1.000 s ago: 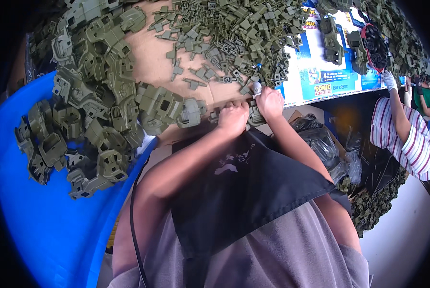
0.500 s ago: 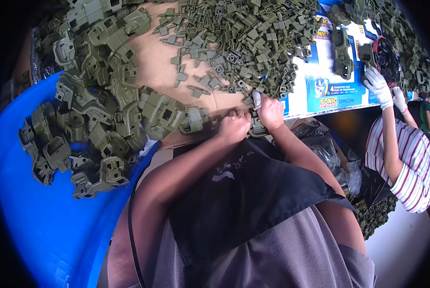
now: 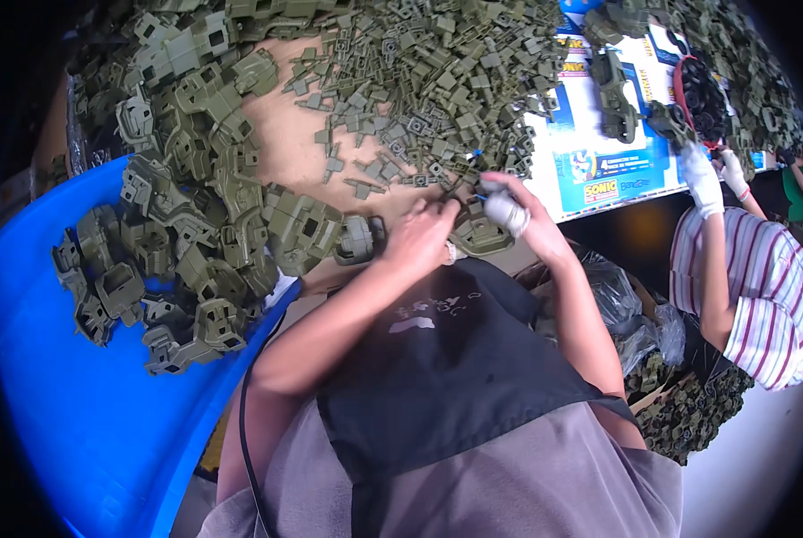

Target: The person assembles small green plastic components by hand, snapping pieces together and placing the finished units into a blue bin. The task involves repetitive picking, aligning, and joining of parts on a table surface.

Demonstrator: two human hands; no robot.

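At the table's near edge, my left hand (image 3: 419,235) bends over an olive-green moulded plastic part (image 3: 480,233), its fingers curled down on the part's left side. My right hand (image 3: 540,235) is just above the part's right side, fingers bent in. Something white (image 3: 506,213) wraps or lies against its fingers, with a speck of blue at the tip; blur hides what is held there. Beyond both hands spreads a heap of small green plastic pieces (image 3: 428,99).
Large green vehicle-like shells (image 3: 303,220) pile up on the left, partly over a blue sheet (image 3: 87,394). At right, a gloved co-worker (image 3: 742,287) handles green parts beside printed cardboard (image 3: 616,170). Clear plastic bags (image 3: 612,291) and more green pieces (image 3: 697,412) lie below the table.
My hands have drawn apart, uncovering more of the green part between them. The right hand has shifted right and lower, its white-wrapped part turned. The co-worker's gloved hands moved slightly.
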